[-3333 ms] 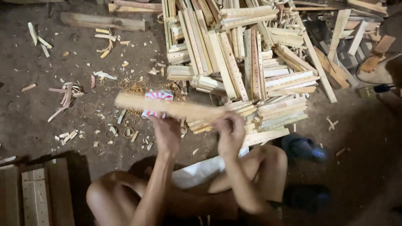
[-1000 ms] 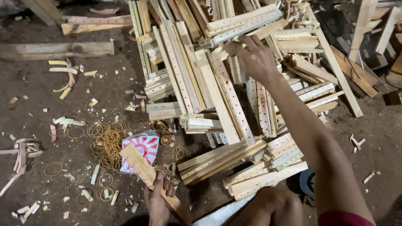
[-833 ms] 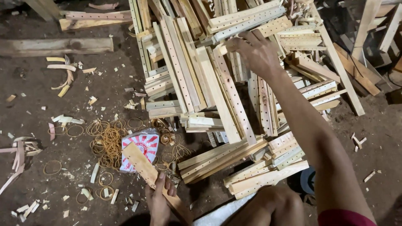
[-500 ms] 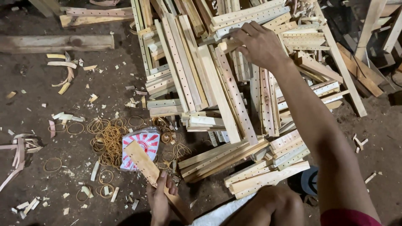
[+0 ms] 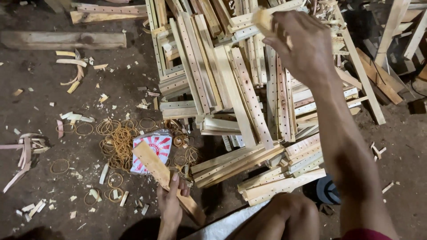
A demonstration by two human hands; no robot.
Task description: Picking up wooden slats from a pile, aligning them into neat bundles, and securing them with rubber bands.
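My left hand (image 5: 171,204) grips a bundle of pale wooden slats (image 5: 155,166) low in the view, slanting up-left over a red and white packet (image 5: 153,149). My right hand (image 5: 302,44) is stretched far out over a big heap of drilled wooden slats (image 5: 240,93) and is closed on the end of one pale slat (image 5: 263,20) lifted off the pile. My right forearm runs down the right side to my bent knee (image 5: 284,213).
Many tan rubber bands (image 5: 118,142) lie scattered on the dark dirt floor by the packet. Wood scraps and shavings (image 5: 26,149) litter the left side. A long plank (image 5: 62,40) lies at top left. Wooden frames (image 5: 391,49) stand at the right.
My right hand has closed on a slat at the top of the heap and raised it. The left hand keeps its bundle, which has shifted slightly lower.
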